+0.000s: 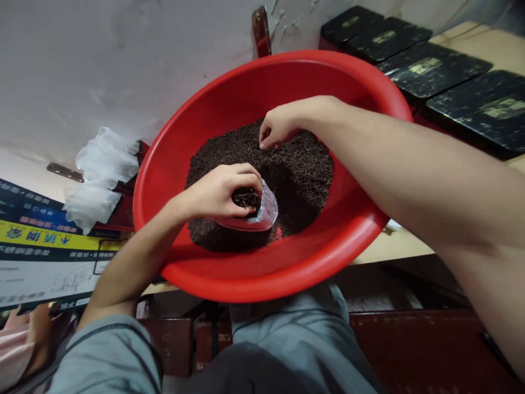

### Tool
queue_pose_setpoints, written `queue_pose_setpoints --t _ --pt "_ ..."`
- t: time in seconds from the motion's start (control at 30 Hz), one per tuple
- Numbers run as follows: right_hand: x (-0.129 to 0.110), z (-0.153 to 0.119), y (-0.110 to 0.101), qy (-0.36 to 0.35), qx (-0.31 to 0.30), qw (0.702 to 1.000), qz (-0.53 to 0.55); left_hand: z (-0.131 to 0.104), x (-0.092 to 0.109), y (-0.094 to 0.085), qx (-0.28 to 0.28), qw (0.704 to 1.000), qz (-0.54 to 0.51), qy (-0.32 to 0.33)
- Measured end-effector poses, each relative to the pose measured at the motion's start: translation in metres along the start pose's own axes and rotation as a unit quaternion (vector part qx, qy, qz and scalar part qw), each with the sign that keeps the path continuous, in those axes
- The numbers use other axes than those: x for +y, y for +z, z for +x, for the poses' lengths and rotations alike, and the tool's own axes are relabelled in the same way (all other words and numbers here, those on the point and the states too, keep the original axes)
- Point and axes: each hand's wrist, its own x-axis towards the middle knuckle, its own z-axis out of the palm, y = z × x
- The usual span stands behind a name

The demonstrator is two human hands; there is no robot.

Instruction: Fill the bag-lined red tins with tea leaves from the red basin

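Observation:
A large red basin (229,287) holds a heap of dark, loose, dried leaves (229,145) that look like tea. My left hand (223,191) is closed around the mouth of a clear plastic bag (268,208), low over the near side of the heap. Dark leaves show inside the bag's opening, between my thumb and fingers. My right hand (279,126) is just above the far part of the heap, its fingertips curled together and pointing down. Whatever is between those fingertips is too small or hidden to make out.
Several black boxes with gold labels (426,65) stand in a row at the back right. A stack of clear plastic bags (104,158) lies left of the basin. A printed board (41,246) is at the far left, with another person's hand (39,328) below it.

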Motion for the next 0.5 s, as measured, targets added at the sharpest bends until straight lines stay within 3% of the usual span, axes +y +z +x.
queue_pose_setpoints --t 0.07,0.2,0.37,0.5 --pt "-0.001 -0.004 -0.003 0.014 -0.046 0.999 0.011 -0.003 -0.004 0.006 0.019 0.999 0.007 0.033" --pt "-0.009 -0.01 -0.003 0.028 -0.062 0.997 0.04 -0.009 -0.016 0.017 0.055 0.996 0.012 0.07" --pt "-0.04 -0.016 0.005 -0.076 -0.092 0.983 0.141 -0.014 -0.022 0.015 0.062 0.996 -0.016 0.066" --pt "-0.061 -0.035 -0.004 -0.149 -0.109 0.979 0.085 -0.019 -0.016 0.014 -0.004 0.999 0.006 0.038"
